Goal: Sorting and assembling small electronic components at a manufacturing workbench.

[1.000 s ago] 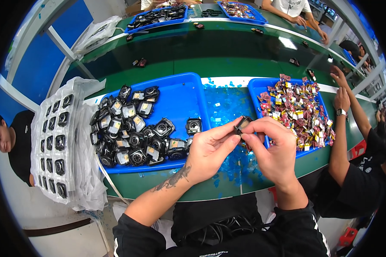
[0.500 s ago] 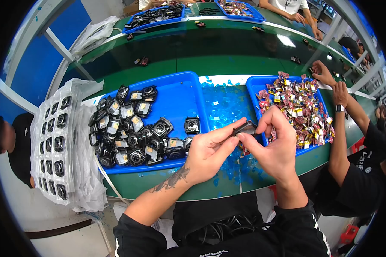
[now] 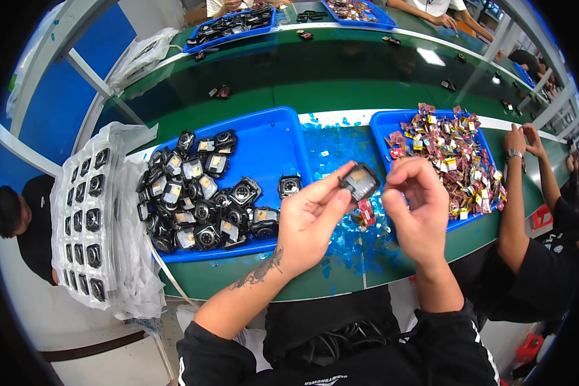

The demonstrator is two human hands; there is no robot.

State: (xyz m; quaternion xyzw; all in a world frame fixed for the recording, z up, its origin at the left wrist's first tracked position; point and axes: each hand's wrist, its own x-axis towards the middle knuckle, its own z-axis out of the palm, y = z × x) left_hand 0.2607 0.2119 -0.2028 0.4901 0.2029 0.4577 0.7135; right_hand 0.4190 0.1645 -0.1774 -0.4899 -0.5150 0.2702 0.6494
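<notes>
Between the thumb and fingers of my left hand (image 3: 309,222) is a small black smartwatch case (image 3: 360,181), its flat side with a tan patch showing. Just right of it, my right hand (image 3: 421,202) is raised with loosely curled fingers, apart from the case, and nothing shows in it. A red-and-white part (image 3: 367,211) appears just under the case; whether it hangs from it or lies on the table I cannot make out. To the left, a blue tray (image 3: 270,138) holds many similar black cases (image 3: 206,209).
A second blue tray (image 3: 381,132) at right is heaped with small red, yellow and white parts (image 3: 453,157). Blue film scraps (image 3: 341,145) litter the green table between. Stacked clear blister trays (image 3: 112,222) stand far left. A co-worker's hands (image 3: 521,141) are at right.
The watch case has been turned, showing its tan-patched side, and my right hand has come off it. Pieces on the far green surface have shifted right. The co-worker at right has drawn both hands together.
</notes>
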